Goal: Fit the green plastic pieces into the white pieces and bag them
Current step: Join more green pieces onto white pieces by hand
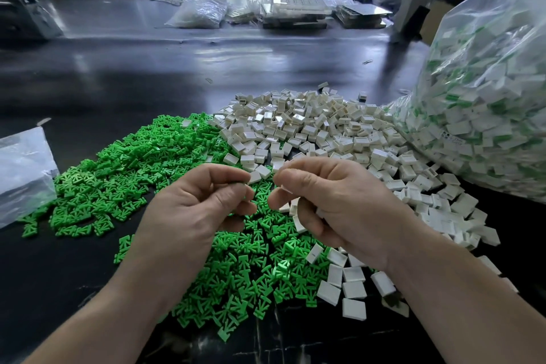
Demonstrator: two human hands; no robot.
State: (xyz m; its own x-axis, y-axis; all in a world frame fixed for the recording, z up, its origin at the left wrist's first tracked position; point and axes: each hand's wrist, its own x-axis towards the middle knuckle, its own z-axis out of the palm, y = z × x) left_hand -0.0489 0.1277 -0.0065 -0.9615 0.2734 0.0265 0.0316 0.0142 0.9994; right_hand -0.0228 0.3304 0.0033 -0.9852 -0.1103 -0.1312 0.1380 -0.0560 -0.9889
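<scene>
Green piece (pixel 243 185), barely seen, looks pinched in left hand (pixel 201 204), facing 3 o'clock twd white pieces (pixel 297 216) gripped in curled right hand (pixel 334 204), just apart; its long axis can't tell; loose piles on desk (pixel 118 83) at 12.

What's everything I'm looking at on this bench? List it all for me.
green forked plastic pieces: heap, too many to count, green, table's near left and centre.
white square plastic pieces: heap, white, centre right.
large clear plastic bag: one, full of white-and-green pieces, right edge.
small clear plastic bag: one, left edge.
more clear bags: several, far end.
dark glossy table: one, black.
left hand: pinching a green piece.
right hand: holding white pieces.
</scene>
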